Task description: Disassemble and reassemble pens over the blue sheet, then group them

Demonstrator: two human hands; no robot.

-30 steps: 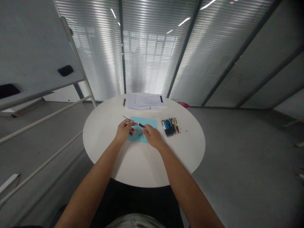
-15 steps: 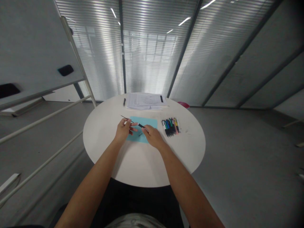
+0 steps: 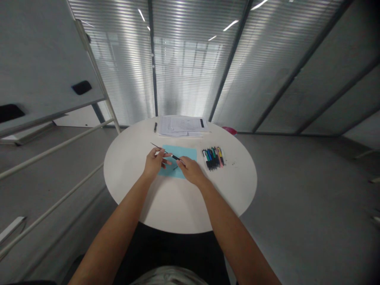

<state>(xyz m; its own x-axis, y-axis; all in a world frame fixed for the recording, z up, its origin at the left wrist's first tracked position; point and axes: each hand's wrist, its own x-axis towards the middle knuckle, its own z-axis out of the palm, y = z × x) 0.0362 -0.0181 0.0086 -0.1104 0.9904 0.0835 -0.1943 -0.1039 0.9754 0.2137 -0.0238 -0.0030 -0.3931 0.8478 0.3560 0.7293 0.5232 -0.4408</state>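
Observation:
My left hand [image 3: 154, 161] pinches a thin dark stick [image 3: 156, 146] that looks like a pen refill; its far end points up and left. The black pen barrel [image 3: 175, 157], with a pale tip, is gripped by my right hand [image 3: 190, 169]. The barrel's tip points at my left fingers, close to the stick's inner end; whether they touch I cannot tell. Both hands hover over a light blue sheet [image 3: 185, 152] on the table. A small dark piece [image 3: 175, 168], too small to name, lies on this sheet between my hands.
The round white table [image 3: 175, 209] carries a row of several pens [image 3: 212, 158] at the right. At its far side lie stacked papers [image 3: 182, 126] and a single dark pen [image 3: 155, 127]. A whiteboard frame [image 3: 108, 107] stands at the left.
The barrel's pale tip has shifted very slightly toward the left fingers. Both hands otherwise keep the same place and hold.

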